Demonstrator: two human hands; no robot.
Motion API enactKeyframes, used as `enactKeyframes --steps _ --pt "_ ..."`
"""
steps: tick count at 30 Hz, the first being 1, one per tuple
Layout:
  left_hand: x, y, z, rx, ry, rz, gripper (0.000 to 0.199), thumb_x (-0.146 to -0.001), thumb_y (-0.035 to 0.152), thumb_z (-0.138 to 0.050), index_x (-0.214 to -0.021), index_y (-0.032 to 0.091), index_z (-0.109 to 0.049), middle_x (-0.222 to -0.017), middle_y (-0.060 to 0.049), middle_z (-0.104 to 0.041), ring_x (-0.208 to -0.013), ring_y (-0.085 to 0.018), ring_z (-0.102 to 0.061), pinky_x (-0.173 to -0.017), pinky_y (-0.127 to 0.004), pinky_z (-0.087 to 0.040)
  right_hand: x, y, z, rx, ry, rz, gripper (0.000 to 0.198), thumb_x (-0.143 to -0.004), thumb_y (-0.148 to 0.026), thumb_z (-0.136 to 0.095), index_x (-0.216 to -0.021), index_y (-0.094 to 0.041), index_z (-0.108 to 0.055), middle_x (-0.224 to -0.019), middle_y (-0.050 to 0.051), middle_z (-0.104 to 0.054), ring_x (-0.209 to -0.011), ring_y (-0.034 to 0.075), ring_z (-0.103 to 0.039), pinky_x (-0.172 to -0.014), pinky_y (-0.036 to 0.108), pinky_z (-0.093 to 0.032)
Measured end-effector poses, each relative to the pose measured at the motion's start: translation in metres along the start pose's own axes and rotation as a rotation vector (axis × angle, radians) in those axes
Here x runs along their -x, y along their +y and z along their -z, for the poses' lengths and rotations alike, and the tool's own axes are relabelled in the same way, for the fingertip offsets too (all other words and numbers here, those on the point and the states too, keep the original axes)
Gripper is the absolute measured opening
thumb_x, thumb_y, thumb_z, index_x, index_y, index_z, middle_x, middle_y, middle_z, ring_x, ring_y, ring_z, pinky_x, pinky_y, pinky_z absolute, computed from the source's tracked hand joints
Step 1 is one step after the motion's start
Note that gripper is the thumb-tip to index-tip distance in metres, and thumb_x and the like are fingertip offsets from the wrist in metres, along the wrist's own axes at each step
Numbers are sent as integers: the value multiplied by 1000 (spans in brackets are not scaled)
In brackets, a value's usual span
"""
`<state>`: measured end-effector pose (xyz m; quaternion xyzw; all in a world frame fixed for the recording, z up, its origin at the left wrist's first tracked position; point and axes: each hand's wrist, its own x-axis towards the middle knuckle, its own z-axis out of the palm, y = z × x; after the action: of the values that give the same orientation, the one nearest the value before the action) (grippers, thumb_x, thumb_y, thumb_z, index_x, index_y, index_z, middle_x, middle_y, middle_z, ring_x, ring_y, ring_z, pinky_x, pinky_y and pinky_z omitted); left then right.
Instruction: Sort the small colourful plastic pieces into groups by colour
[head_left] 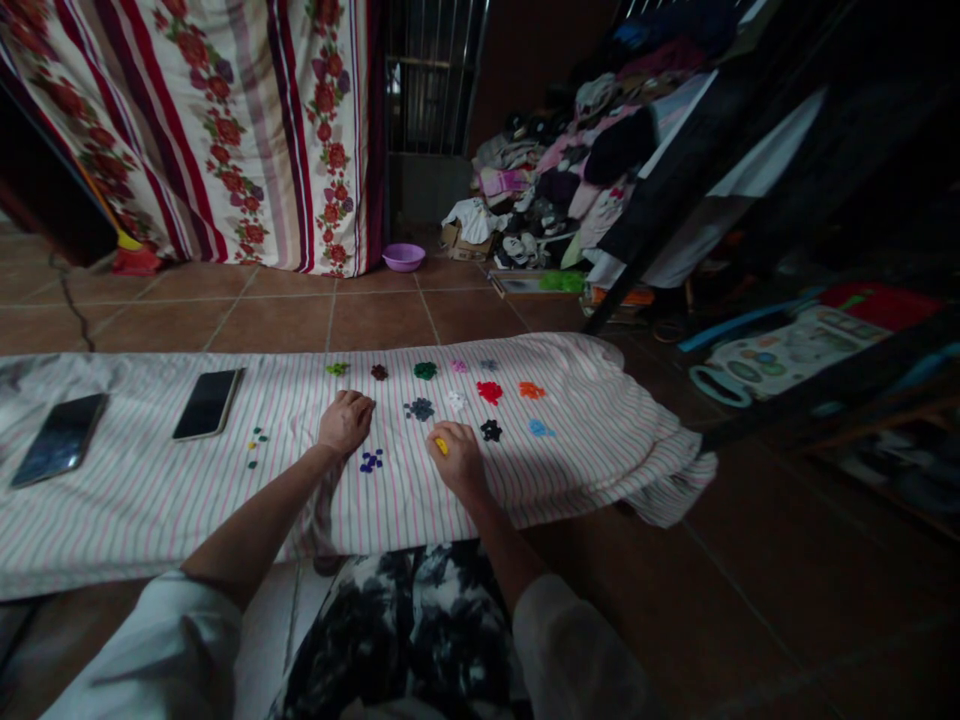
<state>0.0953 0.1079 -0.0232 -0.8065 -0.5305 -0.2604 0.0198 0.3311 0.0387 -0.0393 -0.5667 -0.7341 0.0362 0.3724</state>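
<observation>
My right hand (460,462) is closed, its fingers curled around something small and yellow (442,446) that shows beside the thumb. My left hand (346,424) rests on the striped cloth (285,510) with its fingers bent inward; whatever they may hold is hidden. Just below the left hand is a cluster of dark blue pieces (370,460). Between the hands lie dark grey pieces (420,409), and white pieces (456,400) sit beyond the right hand. Black pieces (491,430) are to its right. A few loose green pieces (261,435) lie left of my left arm.
Farther back are small piles of lime green (337,369), brown (379,372), dark green (425,370), pink (458,366) and red (489,392). Orange (532,389) and light blue pieces (540,428) lie rightward. Two phones (208,404) rest at left. A purple basin (403,257) stands on the floor.
</observation>
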Motion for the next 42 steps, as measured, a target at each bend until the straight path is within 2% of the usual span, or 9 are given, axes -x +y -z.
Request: enactKeyframes --steps 8,13,14,16,18,23,28,36,42 --pt "-9 2 7 3 -28 -31 20 -85 24 -45 -86 19 -65 -94 -10 -66 -94 -24 -54 -86 -40 -46 0 1 0 13 -13 4 13 -88 -20 -53 -82 -23 -64 -98 4 -66 -94 20 -54 -87 33 -44" --pt "-12 25 -2 73 -40 -19 20 -88 28 -46 -96 18 -62 -100 -9 -62 -95 -20 -57 -84 -33 -48 0 2 -1 8 -11 17 14 -88 -20 -52 -84 -23 -65 -98 5 -66 -95 21 -54 -88 35 -44" --pt "-12 31 -6 86 -55 -21 22 -86 32 -50 -100 19 -61 -104 -9 -61 -95 -19 -58 -84 -32 -49 0 1 -1 4 -12 16 14 -88 -20 -52 -84 -23 -65 -98 5 -66 -95 21 -54 -88 35 -44" --pt "-15 44 -17 119 -96 52 39 -79 39 -63 -111 18 -56 -115 -11 -56 -101 -22 -58 -87 -34 -49 0 1 0 1 -17 9 12 -88 -20 -54 -85 -23 -65 -99 5 -66 -96 21 -54 -89 35 -44" --pt "-19 55 -28 183 -147 105 53 -73 36 -69 -119 16 -51 -117 -12 -54 -102 -23 -58 -89 -35 -49 0 1 0 6 -21 3 11 -88 -20 -55 -85 -22 -65 -100 5 -66 -97 21 -53 -89 34 -43" --pt "-27 67 -45 238 -161 139 42 -76 17 -61 -116 17 -51 -107 -9 -55 -89 -18 -60 -83 -33 -51 1 1 -1 19 -16 5 12 -89 -21 -53 -85 -23 -65 -101 5 -66 -96 20 -53 -89 34 -43" --pt "-30 67 -44 249 -149 114 34 -76 17 -58 -109 19 -57 -102 -7 -57 -82 -16 -58 -80 -31 -51 0 1 -2 20 -13 4 12 -88 -21 -54 -85 -23 -65 -99 5 -66 -95 21 -53 -87 34 -44" --pt "-28 72 -28 157 -34 46 22 -86 32 -50 -98 23 -66 -107 -8 -61 -99 -23 -52 -87 -39 -48 0 1 -2 20 -12 -1 13 -88 -21 -52 -84 -24 -65 -98 5 -66 -94 21 -53 -86 34 -43" --pt "-32 78 -42 178 -1 -43 35 -82 38 -57 -112 22 -63 -126 -12 -52 -120 -29 -42 -101 -50 -39 1 2 -5 22 -10 -20 10 -87 -22 -55 -84 -24 -64 -97 4 -67 -95 22 -52 -86 34 -44"
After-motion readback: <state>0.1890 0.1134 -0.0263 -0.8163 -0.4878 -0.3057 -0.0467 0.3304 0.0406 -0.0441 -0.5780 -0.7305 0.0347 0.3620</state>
